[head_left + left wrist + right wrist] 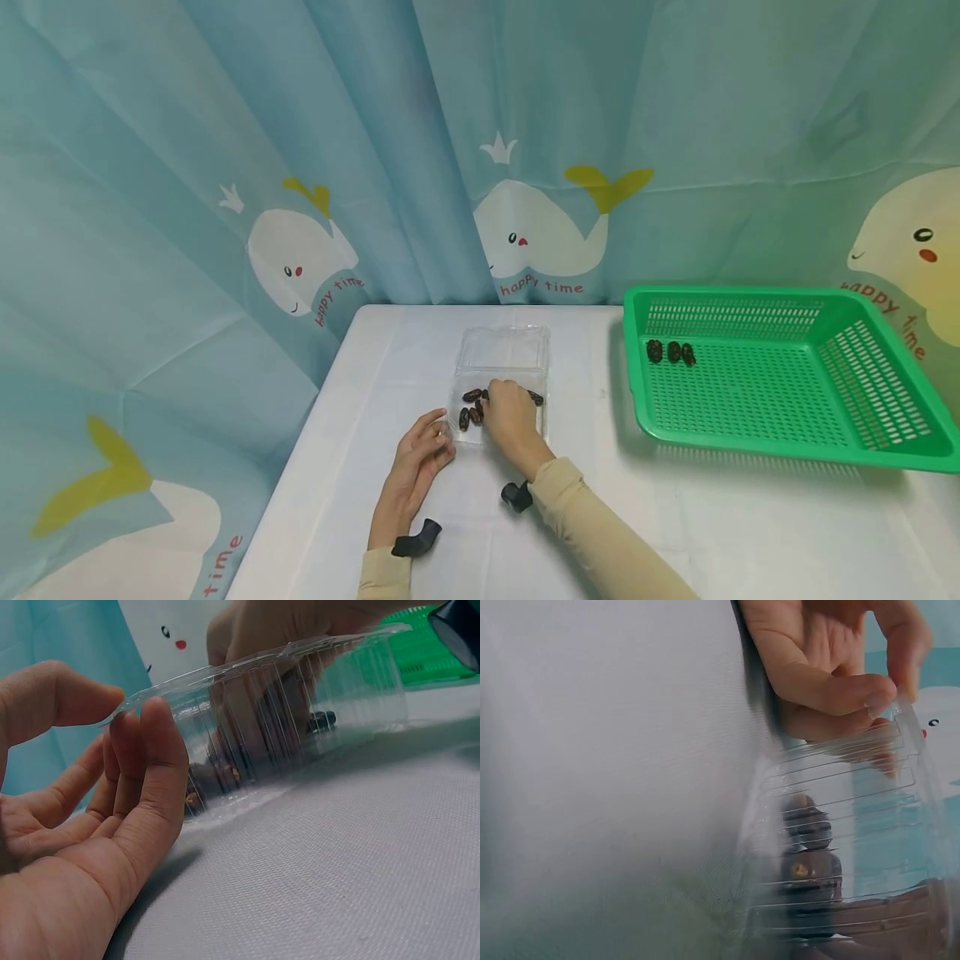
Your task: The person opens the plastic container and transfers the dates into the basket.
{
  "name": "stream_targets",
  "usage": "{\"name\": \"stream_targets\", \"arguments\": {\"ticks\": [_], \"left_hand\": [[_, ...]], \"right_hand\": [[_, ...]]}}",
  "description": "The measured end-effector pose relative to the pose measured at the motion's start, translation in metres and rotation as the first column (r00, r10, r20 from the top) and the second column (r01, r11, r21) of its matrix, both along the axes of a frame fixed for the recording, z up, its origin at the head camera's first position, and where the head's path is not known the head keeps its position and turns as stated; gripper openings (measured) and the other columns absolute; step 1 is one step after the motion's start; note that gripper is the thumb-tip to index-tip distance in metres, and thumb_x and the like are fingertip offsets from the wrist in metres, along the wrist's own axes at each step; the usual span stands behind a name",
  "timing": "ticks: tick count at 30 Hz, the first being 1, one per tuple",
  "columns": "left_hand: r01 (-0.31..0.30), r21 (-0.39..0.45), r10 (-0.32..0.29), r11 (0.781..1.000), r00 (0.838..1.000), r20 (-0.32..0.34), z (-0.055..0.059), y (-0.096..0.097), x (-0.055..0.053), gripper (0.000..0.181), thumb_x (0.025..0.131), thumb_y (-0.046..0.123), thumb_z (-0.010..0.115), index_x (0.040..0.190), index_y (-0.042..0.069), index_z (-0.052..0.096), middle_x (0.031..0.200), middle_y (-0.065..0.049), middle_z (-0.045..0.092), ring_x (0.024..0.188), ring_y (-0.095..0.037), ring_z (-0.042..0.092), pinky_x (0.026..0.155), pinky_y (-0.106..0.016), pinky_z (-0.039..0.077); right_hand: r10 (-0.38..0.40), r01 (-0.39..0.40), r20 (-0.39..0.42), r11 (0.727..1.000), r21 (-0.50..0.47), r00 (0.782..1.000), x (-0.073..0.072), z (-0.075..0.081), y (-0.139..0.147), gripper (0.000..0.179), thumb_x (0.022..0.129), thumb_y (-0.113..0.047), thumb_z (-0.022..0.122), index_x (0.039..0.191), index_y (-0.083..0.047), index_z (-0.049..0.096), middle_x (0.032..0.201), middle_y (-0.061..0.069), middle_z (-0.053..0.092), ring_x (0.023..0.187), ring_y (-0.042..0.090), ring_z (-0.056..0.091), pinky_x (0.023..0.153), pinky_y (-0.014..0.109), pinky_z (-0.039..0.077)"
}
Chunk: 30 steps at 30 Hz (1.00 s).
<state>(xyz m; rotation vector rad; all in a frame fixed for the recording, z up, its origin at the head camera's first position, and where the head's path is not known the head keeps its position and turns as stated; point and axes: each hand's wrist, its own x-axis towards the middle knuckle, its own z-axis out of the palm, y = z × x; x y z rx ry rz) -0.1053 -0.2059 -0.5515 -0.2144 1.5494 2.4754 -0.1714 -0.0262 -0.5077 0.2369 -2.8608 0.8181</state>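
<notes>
A clear plastic clamshell box stands on the table with its lid folded back. Several dark brown dates lie inside it. My left hand pinches the box's near left rim between thumb and fingers, as the left wrist view shows. Into the box from above reaches my right hand, fingers bent down among the dates. Through the ribbed wall, the left wrist view shows a dark date between its fingers, partly blurred. Another date lies toward the box's far end.
To the right stands a green perforated basket with a few dates in its left corner. A white cloth covers the table. Behind hangs a blue curtain with whale prints. Each wrist wears a black camera mount.
</notes>
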Motion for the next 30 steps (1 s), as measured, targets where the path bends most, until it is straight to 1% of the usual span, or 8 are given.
{"name": "stream_targets", "arguments": {"ticks": [6,10,13,17,21,25,28,30], "left_hand": [[-0.001,0.034,0.001,0.999,1.000,-0.019,0.000,0.002,-0.003,0.053,0.099,-0.007,0.052,0.150,0.001,0.038,0.107,0.001,0.056,0.089,-0.009,0.056,0.081,-0.022,0.055],[-0.001,0.033,0.001,0.999,1.000,-0.020,0.000,0.002,-0.003,0.054,0.099,-0.007,0.052,0.151,0.002,0.038,0.107,0.001,0.056,0.089,-0.009,0.056,0.081,-0.022,0.055],[-0.002,0.018,0.002,1.000,1.000,-0.014,0.000,0.001,-0.002,0.054,0.100,-0.006,0.053,0.151,0.003,0.039,0.109,0.000,0.055,0.090,-0.010,0.057,0.081,-0.022,0.055],[-0.007,0.024,0.007,1.000,1.000,-0.004,-0.001,0.001,-0.003,0.055,0.099,-0.005,0.055,0.151,0.002,0.039,0.110,-0.001,0.055,0.091,-0.010,0.057,0.081,-0.023,0.055],[-0.007,0.018,0.007,1.000,1.000,-0.001,-0.001,0.000,-0.002,0.056,0.098,-0.005,0.056,0.151,0.002,0.039,0.111,-0.001,0.055,0.092,-0.010,0.056,0.082,-0.022,0.055],[0.001,-0.003,-0.001,1.000,1.000,-0.012,0.000,-0.001,-0.001,0.055,0.100,-0.003,0.055,0.151,0.002,0.038,0.114,-0.001,0.055,0.094,-0.010,0.057,0.083,-0.022,0.055],[0.012,-0.007,-0.012,1.000,1.000,-0.020,0.000,-0.001,0.000,0.055,0.101,-0.002,0.054,0.153,0.003,0.036,0.114,0.000,0.055,0.094,-0.010,0.057,0.083,-0.021,0.055],[0.017,-0.005,-0.017,1.000,1.000,-0.018,-0.001,-0.001,0.000,0.055,0.102,0.000,0.055,0.153,0.004,0.036,0.114,0.000,0.055,0.095,-0.010,0.058,0.083,-0.021,0.055]], "right_hand": [[0.013,-0.012,0.021,1.000,-0.012,1.000,-0.003,0.001,0.000,0.024,0.086,-0.005,0.077,0.066,-0.004,0.063,0.062,0.010,0.062,0.055,0.019,0.053,0.048,0.034,0.047],[0.024,-0.021,0.059,0.998,-0.052,0.998,-0.005,0.002,0.004,0.027,0.083,-0.002,0.073,0.062,-0.008,0.057,0.058,0.005,0.056,0.053,0.017,0.046,0.046,0.030,0.038],[0.040,-0.026,0.122,0.993,-0.112,0.992,-0.006,0.004,0.008,0.023,0.082,-0.003,0.072,0.064,-0.008,0.059,0.059,0.004,0.056,0.052,0.016,0.046,0.045,0.028,0.035],[0.083,-0.043,0.192,0.978,-0.204,0.978,-0.006,0.008,0.016,0.009,0.083,-0.006,0.073,0.075,-0.003,0.070,0.063,0.004,0.063,0.052,0.014,0.050,0.046,0.024,0.037],[0.124,-0.044,0.253,0.953,-0.300,0.959,-0.008,0.012,0.025,0.011,0.083,-0.008,0.074,0.088,0.001,0.077,0.069,0.006,0.069,0.054,0.011,0.052,0.049,0.021,0.040],[0.155,-0.030,0.309,0.928,-0.372,0.938,-0.010,0.018,0.031,0.015,0.085,-0.010,0.074,0.093,0.001,0.079,0.076,0.006,0.073,0.059,0.011,0.057,0.052,0.021,0.044],[0.180,-0.011,0.367,0.908,-0.418,0.913,-0.011,0.024,0.035,0.016,0.087,-0.011,0.073,0.097,0.000,0.080,0.081,0.009,0.076,0.063,0.015,0.067,0.055,0.024,0.050],[0.196,0.013,0.413,0.892,-0.452,0.889,-0.011,0.028,0.039,0.017,0.090,-0.012,0.073,0.099,0.000,0.079,0.084,0.011,0.078,0.065,0.017,0.071,0.059,0.026,0.054]]}}
